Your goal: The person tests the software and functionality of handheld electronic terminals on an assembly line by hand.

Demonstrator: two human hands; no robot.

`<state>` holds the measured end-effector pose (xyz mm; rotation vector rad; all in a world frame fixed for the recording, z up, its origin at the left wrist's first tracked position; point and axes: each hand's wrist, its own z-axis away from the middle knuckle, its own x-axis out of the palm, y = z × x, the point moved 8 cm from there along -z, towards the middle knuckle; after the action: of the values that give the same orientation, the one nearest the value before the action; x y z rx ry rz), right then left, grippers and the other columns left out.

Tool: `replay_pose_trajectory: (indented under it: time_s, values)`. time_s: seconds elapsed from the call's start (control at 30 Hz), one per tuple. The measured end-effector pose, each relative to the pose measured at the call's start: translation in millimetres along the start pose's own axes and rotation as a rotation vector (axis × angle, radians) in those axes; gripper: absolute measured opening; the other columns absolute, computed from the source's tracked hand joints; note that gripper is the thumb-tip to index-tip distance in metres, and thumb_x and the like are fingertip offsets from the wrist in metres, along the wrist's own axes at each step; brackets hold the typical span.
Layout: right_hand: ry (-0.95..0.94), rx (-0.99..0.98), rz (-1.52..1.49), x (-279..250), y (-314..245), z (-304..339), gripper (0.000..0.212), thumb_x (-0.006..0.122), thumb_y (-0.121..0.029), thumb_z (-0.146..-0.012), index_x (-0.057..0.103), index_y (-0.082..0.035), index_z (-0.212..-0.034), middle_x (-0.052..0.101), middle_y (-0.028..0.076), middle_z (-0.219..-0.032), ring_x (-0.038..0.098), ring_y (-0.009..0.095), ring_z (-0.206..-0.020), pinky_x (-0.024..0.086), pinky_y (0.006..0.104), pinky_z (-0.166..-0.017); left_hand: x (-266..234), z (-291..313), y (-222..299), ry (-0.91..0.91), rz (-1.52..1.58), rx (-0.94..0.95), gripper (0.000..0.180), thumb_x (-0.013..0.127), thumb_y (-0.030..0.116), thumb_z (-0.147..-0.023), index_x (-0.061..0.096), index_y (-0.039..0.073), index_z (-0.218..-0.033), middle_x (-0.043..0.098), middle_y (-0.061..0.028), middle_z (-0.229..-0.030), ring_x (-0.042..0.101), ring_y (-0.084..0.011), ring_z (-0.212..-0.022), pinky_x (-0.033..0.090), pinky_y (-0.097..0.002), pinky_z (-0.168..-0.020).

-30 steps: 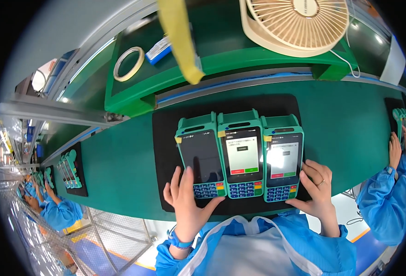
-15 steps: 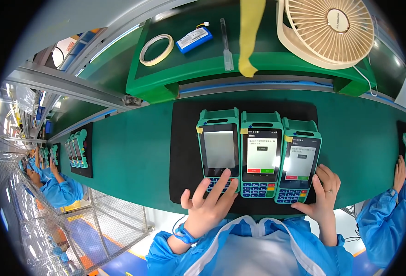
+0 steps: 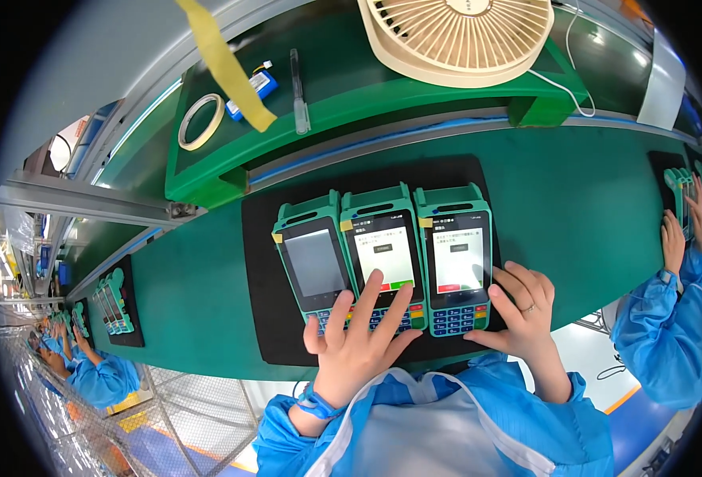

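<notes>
Three green handheld payment terminals stand side by side on a black mat (image 3: pixel 267 318). The left payment terminal (image 3: pixel 313 262) has a plain grey screen. Bright screens with a red and a green button show on the middle payment terminal (image 3: pixel 386 250) and the right payment terminal (image 3: pixel 459 254). Over the middle terminal's keypad my left hand (image 3: pixel 355 334) spreads its fingers, fingertips at the lower part of that screen; it hides part of both keypads there. My right hand (image 3: pixel 522 314) rests open at the right terminal's lower right side, thumb by its bottom edge.
Behind the mat, a green shelf (image 3: pixel 208 187) carries a tape roll (image 3: pixel 201 122), a blue battery pack (image 3: pixel 254 94), a pen (image 3: pixel 298 95) and a beige fan (image 3: pixel 462 40). A yellow tape strip (image 3: pixel 227 67) hangs in front. Co-workers handle terminals at both sides.
My left hand has gone from the left terminal to the middle one. The left terminal's screen has turned from pale to darker grey. My view has swung right; my right hand stays by the right terminal.
</notes>
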<state>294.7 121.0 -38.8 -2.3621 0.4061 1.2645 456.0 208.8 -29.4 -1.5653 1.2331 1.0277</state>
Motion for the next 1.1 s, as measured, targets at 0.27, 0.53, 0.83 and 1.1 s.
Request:
replay_pose_trajectory:
  time_s: [0.27,0.53,0.83,1.1]
  values:
    - [-0.054,0.015,0.008,2,1,-3,0.061,0.069,-0.053,-0.064,0.059,-0.021,-0.115,0.055,0.008,-0.115,0.051,0.027,-0.107,0.036,0.0389,-0.087,5,8,-9,-0.051,-0.006,-0.088,0.062,0.063,0.063,-0.069,0.056,0.031,-0.121,0.044,-0.0028,-0.134,0.020,-0.0251,-0.128,0.000,-0.0450,-0.102]
    - [-0.099,0.040,0.005,3,4,-1,0.064,0.071,-0.052,-0.063,0.059,-0.016,-0.114,0.056,0.010,-0.114,0.052,0.028,-0.106,0.036,0.0404,-0.086,12,28,-51,-0.126,0.038,-0.268,0.065,0.069,0.057,-0.069,0.057,0.021,-0.121,0.037,-0.0101,-0.139,0.018,-0.0327,-0.128,0.005,-0.0472,-0.100]
    - [0.018,0.071,-0.170,3,20,-1,0.070,0.056,-0.055,-0.080,0.040,-0.011,-0.131,0.056,0.016,-0.116,0.052,0.035,-0.103,0.035,0.0443,-0.086,-6,45,-106,0.009,0.063,-0.420,0.055,0.075,0.032,-0.067,0.058,0.019,-0.118,0.044,-0.0070,-0.134,0.028,-0.0298,-0.126,0.014,-0.0428,-0.100]
    - [0.010,0.171,0.075,-17,106,-40,0.049,0.060,-0.017,-0.080,0.047,-0.001,-0.125,0.052,0.019,-0.114,0.047,0.036,-0.106,0.034,0.0429,-0.093,18,96,-272,-0.092,-0.232,-0.252,0.026,0.062,0.020,-0.077,0.060,0.010,-0.101,0.056,-0.0074,-0.101,0.052,-0.0243,-0.099,0.038,-0.0386,-0.086]
